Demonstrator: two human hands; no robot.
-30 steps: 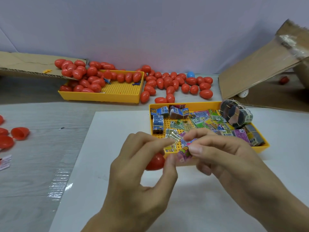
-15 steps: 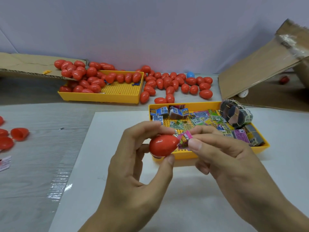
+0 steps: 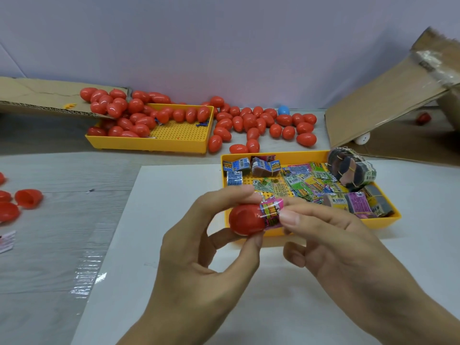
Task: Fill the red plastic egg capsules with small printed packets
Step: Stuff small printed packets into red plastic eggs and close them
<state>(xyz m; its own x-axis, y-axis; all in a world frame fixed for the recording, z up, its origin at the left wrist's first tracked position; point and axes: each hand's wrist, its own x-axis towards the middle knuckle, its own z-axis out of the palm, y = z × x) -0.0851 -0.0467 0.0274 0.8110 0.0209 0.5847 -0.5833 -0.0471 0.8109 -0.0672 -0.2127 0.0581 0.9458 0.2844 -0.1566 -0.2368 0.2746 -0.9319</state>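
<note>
Your left hand [image 3: 199, 257] holds a red egg half [image 3: 245, 219] in a narrow grip, forefinger over the top and thumb under the bottom edge, open mouth turned to the right. Your right hand [image 3: 343, 250] pinches a rolled pink packet [image 3: 271, 213] between thumb and fingers; its left end sits at or just inside the mouth of the egg half. How far in, you cannot tell from here.

Both hands are raised above the white sheet [image 3: 174, 220] on the bench [image 3: 62, 220], in front of the near yellow tray [image 3: 383, 221]. That tray holds loose printed packets [image 3: 298, 183] in green, blue, yellow and purple, plus a banded bundle [image 3: 351, 169] tilted at its far right corner.

Far left: a second yellow tray [image 3: 149, 143] with closed red eggs [image 3: 129, 120] heaped at its left end, a cardboard flap [image 3: 37, 95] lying over them. More red eggs [image 3: 263, 125] lie scattered on the bench between the two trays, one blue egg [image 3: 283, 110] among them at the back.

Left edge: open red halves [image 3: 28, 198]. Right: a cardboard box flap [image 3: 388, 103] propped at a slope.
</note>
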